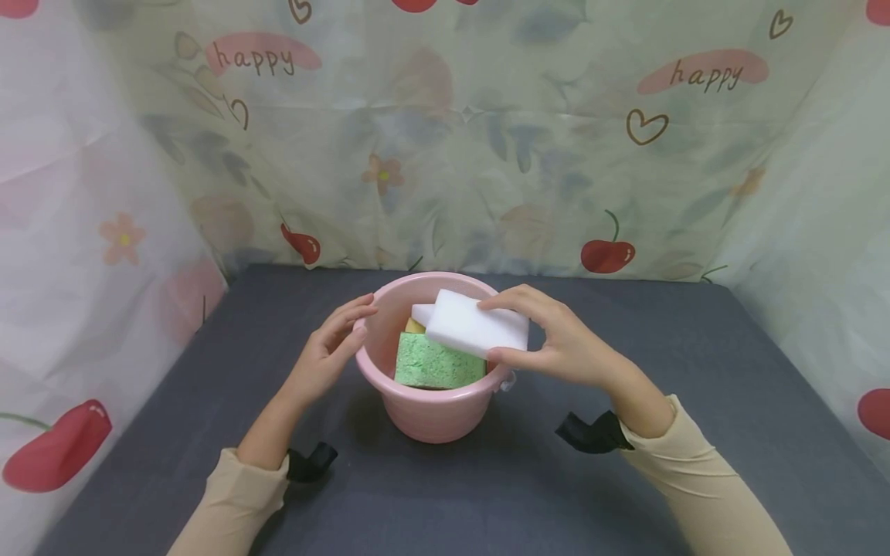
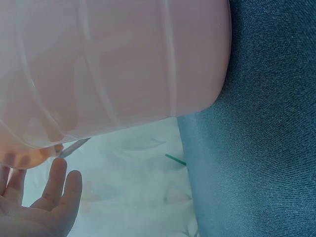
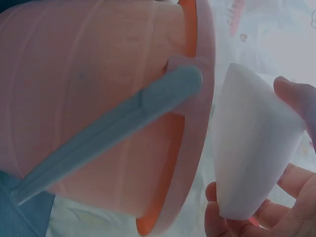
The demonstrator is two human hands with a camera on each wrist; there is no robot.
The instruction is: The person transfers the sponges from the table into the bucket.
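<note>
A pink bucket (image 1: 434,417) stands upright on the dark table. Inside it lie a green sponge (image 1: 439,361), a bit of yellow sponge (image 1: 415,326) and another white piece (image 1: 421,313), partly covered. My right hand (image 1: 556,336) holds a white sponge block (image 1: 473,324) over the right side of the bucket's mouth, thumb on one side and fingers on the other. In the right wrist view this white sponge block (image 3: 254,143) is beside the bucket's rim. My left hand (image 1: 330,347) is at the left rim, its fingers loosely extended against it.
The bucket's handle (image 3: 108,128) hangs down along its outer side. Dark cloth (image 1: 264,340) covers the table. Printed curtains (image 1: 466,170) enclose the back and both sides. Black straps (image 1: 591,432) project from the wrists.
</note>
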